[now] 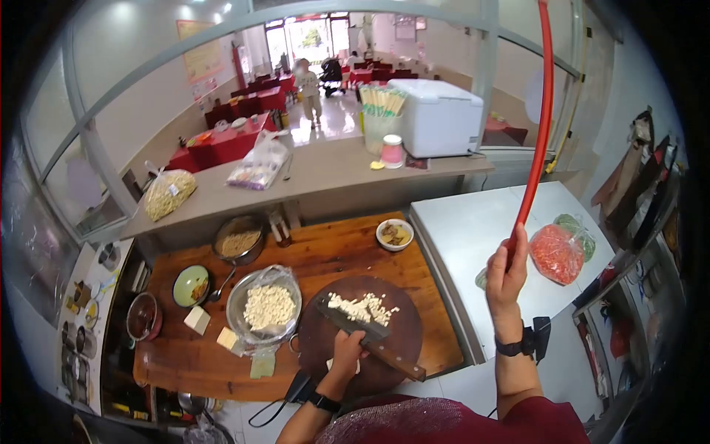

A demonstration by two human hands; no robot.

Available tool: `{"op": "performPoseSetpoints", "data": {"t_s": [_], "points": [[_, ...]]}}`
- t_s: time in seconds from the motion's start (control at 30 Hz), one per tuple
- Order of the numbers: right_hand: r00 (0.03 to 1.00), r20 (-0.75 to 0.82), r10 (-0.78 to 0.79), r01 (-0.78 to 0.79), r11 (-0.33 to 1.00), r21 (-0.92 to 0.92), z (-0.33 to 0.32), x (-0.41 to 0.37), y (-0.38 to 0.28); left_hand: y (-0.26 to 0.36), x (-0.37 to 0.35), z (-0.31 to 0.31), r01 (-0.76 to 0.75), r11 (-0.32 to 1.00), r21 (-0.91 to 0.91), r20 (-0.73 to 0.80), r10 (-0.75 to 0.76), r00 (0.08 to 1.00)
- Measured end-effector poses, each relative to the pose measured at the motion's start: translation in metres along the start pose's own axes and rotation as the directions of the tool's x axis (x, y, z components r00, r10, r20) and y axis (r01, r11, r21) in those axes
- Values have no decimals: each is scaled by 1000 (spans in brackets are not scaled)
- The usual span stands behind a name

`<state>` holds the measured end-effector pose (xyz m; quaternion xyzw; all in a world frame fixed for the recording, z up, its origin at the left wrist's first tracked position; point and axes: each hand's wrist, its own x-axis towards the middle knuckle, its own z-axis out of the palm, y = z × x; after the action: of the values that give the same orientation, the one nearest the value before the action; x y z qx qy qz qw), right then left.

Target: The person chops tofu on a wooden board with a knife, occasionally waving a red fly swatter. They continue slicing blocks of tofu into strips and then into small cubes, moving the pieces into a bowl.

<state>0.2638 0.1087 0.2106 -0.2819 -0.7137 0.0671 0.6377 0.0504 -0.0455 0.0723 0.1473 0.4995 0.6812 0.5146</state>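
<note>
My left hand (346, 355) is closed at the blade of a cleaver (376, 328), near its wooden handle. The blade lies tilted across a round dark chopping board (405, 311). Small diced white pieces (373, 307), possibly tofu, are heaped along the blade's far side. A bit of white shows under the left hand, mostly hidden. Raised to the right, my right hand (508, 272) is wrapped round the lower end of a long red rod (543, 118), which runs up out of view. Left of the board stands a plastic-lined bowl (268, 300) full of similar white dice.
On the wooden table (333, 248) are a green bowl (191, 286), pale blocks (197, 320), a metal pot (238, 240) and a small white bowl (395, 234). Bagged orange food (556, 255) lies on the white surface at right. A ledge (310, 174) carries a white box (442, 118).
</note>
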Motion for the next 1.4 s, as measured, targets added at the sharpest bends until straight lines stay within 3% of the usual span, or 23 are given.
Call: {"op": "performPoseSetpoints", "data": {"t_s": [0.03,0.17,0.2,0.27,0.3,0.37,0.43,0.47,0.5,0.57,0.6,0.63,0.7,0.77,0.83,0.87,0.93,1.07,1.23,1.3,1.33,1.37,1.4], "points": [[994,18,111,-110,993,-40,-4,-9,15,-2,1,0,-13,1000,-8,2,13,1000],[986,5,166,-154,927,-343,-32,-57,95,-12,7,-8,-22,1000,-10,66,23,998],[985,19,171,-154,927,-342,-43,-77,114,-11,5,-7,-15,998,-59,97,21,995],[912,50,408,-354,841,-409,-64,-117,149,-19,5,-9,5,1000,-18,95,-3,995],[915,34,402,-355,841,-409,-71,-132,163,-19,10,-6,10,1000,26,108,-12,994],[780,82,620,-519,716,-466,-82,-153,184,-20,12,2,7,999,32,102,-10,995],[738,117,665,-499,654,-569,-87,-164,187,-19,11,10,8,999,40,86,-12,996],[637,130,760,-547,565,-618,-89,-166,190,-19,10,15,19,1000,13,72,-20,997],[640,129,757,-551,569,-610,-92,-162,181,-20,10,19,29,999,-17,52,-29,998],[658,209,723,-282,495,-822,-88,-149,162,-18,13,24,33,996,79,85,-40,996],[791,276,546,-141,602,-786,-85,-155,169,-19,13,21,40,985,170,104,-58,993],[913,271,307,-38,723,-690,-72,-157,166,-34,25,11,21,994,107,147,-37,988],[784,451,426,-237,877,-417,-42,-131,106,-47,30,7,-30,998,50,178,20,984],[569,703,427,-424,885,-194,-19,-115,35,-39,21,16,-27,993,116,94,16,995],[448,853,267,-254,953,-165,-2,-115,-9,-44,21,18,-12,992,124,144,-6,990],[447,858,253,-253,956,-151,5,-116,-21,-44,18,19,-20,992,125,132,4,991],[209,950,232,-234,955,-182,14,-117,-36,-44,14,21,-34,997,76,108,25,994],[167,966,198,-133,975,-177,25,-129,-41,-54,19,14,-47,993,109,141,32,989],[157,933,325,-92,945,-314,34,-140,-45,-55,23,13,-57,963,262,119,26,993],[241,952,187,-178,973,-146,33,-141,-43,-42,15,13,-55,953,298,129,17,992],[276,951,142,-197,976,-88,30,-137,-42,-37,10,17,-164,948,271,99,141,985],[275,936,219,-202,965,-166,23,-133,-37,-33,5,18,-94,960,263,174,48,984],[477,862,175,-164,981,-108,16,-147,-12,-28,4,14,-95,940,327,141,51,989]]}}
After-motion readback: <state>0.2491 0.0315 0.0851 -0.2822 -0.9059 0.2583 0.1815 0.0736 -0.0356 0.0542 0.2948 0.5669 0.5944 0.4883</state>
